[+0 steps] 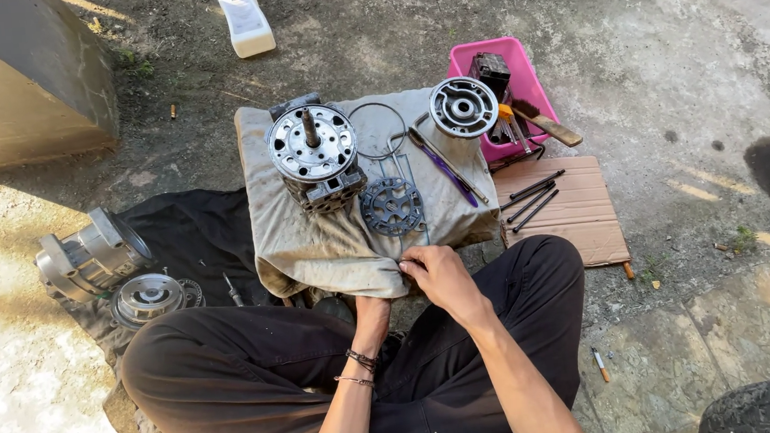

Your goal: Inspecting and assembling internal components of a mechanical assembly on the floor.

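Holding cloth [350, 238] edge, both hands [441, 277] | pink tub [521, 74] (tools inside)

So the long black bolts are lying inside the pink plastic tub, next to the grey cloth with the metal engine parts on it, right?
Not quite. The head view shows the long black bolts lying on the flat brown cardboard sheet, not inside the pink plastic tub. The cardboard does sit next to the grey cloth carrying the round metal engine parts, as you said.
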